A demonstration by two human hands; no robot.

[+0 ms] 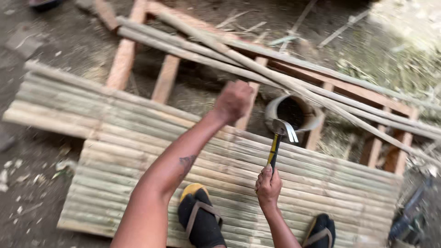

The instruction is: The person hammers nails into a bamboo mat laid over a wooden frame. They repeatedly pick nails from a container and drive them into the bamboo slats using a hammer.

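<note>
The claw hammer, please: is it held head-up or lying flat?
Head-up: the right hand grips the claw hammer low, its head raised.

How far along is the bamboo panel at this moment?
Done: most of the wooden frame is covered by split bamboo slats laid side by side. In hand: the right hand grips a yellow-and-black-handled claw hammer, raised; the left hand reaches toward the slats' far edge. Left: the far frame section is bare, with long loose bamboo poles lying across it.
</note>
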